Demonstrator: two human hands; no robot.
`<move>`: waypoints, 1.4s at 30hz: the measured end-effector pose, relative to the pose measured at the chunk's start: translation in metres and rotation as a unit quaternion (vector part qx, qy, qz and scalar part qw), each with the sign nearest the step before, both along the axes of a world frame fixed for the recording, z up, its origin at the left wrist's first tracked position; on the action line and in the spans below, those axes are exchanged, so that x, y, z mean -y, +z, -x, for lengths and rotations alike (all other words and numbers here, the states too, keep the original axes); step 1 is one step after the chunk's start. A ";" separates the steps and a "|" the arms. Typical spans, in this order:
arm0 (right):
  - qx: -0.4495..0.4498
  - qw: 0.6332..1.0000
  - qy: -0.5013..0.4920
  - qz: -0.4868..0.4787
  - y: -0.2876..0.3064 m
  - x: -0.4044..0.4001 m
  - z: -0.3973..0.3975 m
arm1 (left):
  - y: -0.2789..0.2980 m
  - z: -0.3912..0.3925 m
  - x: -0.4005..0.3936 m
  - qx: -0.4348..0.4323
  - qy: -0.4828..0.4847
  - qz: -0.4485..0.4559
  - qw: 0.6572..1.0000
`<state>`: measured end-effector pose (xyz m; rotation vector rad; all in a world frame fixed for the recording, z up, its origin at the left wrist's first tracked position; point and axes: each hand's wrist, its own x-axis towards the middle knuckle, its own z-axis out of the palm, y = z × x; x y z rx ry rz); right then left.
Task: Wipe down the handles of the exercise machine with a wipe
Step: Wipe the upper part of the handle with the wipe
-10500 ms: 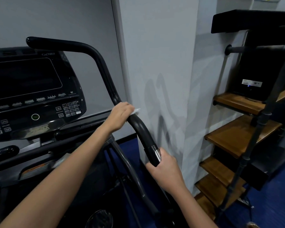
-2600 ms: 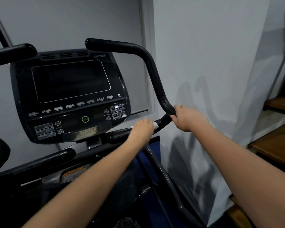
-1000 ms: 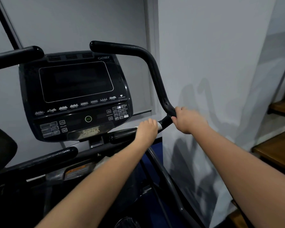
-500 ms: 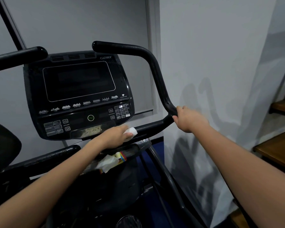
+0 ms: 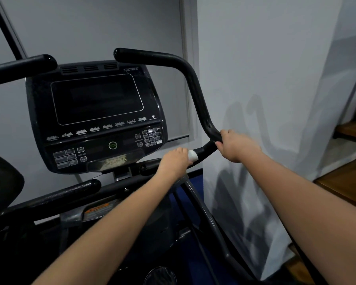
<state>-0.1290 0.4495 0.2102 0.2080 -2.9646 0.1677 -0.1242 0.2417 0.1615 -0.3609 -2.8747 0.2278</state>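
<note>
- A single head-worn view is given, aimed forward and slightly down, close to the exercise machine's console (image 5: 95, 118).
- Both forearms are seen reaching forward from the bottom edge.
- Edges appear bent, probably by wide-angle distortion.

The exercise machine (image 5: 95, 202) stands on blue floor (image 5: 193, 177) (beside a white wall (image 5: 265, 79)).

Dim indoor light, cool grey cast. Soft arm shadows fall on the white wall (image 5: 275, 99) at right. Slight motion blur on forearms; wide-angle bending at edges; faint glare on console (image 5: 95, 120).
</note>
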 end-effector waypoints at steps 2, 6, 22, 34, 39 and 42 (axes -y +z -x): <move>0.002 1.000 0.001 0.005 0.000 0.000 -0.001 | 0.006 -0.010 0.029 0.031 0.021 -0.034 0.999; -0.008 1.000 -0.004 -0.001 -0.001 0.000 -0.001 | 0.020 -0.021 0.087 0.137 0.047 -0.082 0.986; -0.023 1.000 0.000 -0.012 -0.003 0.001 0.000 | -0.005 0.015 -0.038 -0.025 -0.038 0.060 0.997; -0.015 1.000 -0.006 -0.019 0.001 0.001 -0.006 | 0.035 -0.030 0.095 0.200 0.052 -0.152 0.967; -0.013 1.000 -0.015 -0.014 0.000 0.002 -0.005 | -0.011 -0.062 0.098 0.046 0.076 -0.440 0.894; -0.018 0.999 -0.019 -0.019 0.000 0.002 -0.005 | -0.041 -0.063 0.078 -0.070 0.112 -0.580 0.804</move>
